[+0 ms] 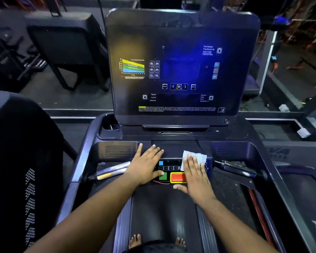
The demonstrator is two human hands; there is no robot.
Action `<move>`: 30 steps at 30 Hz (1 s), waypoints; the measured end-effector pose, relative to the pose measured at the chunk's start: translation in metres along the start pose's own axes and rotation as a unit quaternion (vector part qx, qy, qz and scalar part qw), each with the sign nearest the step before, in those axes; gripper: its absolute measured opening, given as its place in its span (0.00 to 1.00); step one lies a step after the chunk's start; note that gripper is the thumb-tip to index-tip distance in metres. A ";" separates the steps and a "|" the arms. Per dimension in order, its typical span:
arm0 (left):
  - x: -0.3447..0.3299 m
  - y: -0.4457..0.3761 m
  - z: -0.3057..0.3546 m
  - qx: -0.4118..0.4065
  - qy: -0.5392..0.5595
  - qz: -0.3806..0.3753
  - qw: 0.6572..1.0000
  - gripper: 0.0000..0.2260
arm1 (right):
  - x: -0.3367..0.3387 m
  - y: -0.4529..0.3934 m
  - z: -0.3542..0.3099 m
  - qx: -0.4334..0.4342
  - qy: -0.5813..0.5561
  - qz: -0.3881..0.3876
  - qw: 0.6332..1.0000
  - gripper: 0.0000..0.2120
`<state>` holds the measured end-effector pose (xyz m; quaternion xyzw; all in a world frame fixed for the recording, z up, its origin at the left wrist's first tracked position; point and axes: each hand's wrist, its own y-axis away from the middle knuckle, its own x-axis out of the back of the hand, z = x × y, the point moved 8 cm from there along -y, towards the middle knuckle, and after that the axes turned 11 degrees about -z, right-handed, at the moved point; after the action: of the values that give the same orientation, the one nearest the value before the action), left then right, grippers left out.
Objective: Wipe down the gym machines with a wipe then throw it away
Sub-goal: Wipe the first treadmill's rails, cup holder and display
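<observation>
Right hand [193, 177] is flat and open, no real grip, just pressing the white wipe [195, 157] onto the treadmill's button panel [169, 164]; the wipe pokes out past the fingertips. Left hand [146, 166] lies open and empty beside it, thumb on the green button [163, 177]. Screen [179, 70] ahead reads "OK", "Speed", "Incline", "Calories".

The upright console screen [182, 66] walls off the far side; the side handlebars [113, 170] seemingly hem the button panel [169, 168].
</observation>
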<state>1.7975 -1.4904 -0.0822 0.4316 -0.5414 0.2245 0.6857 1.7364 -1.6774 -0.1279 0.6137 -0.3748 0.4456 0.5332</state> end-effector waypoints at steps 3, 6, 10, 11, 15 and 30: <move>0.010 -0.009 -0.003 -0.002 0.004 0.007 1.000 0.39 | 0.003 0.001 0.012 -0.005 -0.017 -0.020 1.000 0.55; 0.014 -0.018 0.001 -0.010 0.001 0.000 1.000 0.39 | -0.002 0.006 0.020 -0.019 -0.041 -0.031 0.998 0.55; 0.016 -0.028 0.011 -0.037 -0.008 -0.011 0.999 0.40 | -0.010 0.008 0.013 -0.001 -0.037 -0.044 0.998 0.56; 0.016 -0.030 0.012 -0.041 -0.009 -0.011 0.999 0.40 | -0.012 0.007 0.011 0.004 -0.034 -0.048 0.998 0.56; 0.031 -0.040 0.008 -0.042 0.009 0.013 0.999 0.40 | -0.003 -0.001 0.004 0.024 -0.017 -0.042 0.999 0.57; 0.000 -0.028 0.018 -0.061 -0.030 -0.021 0.997 0.42 | -0.040 0.022 0.023 -0.013 -0.034 -0.059 0.998 0.57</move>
<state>1.8090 -1.5205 -0.0907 0.4063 -0.5651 0.1637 0.6992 1.7061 -1.7043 -0.1590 0.6430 -0.3613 0.3872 0.5533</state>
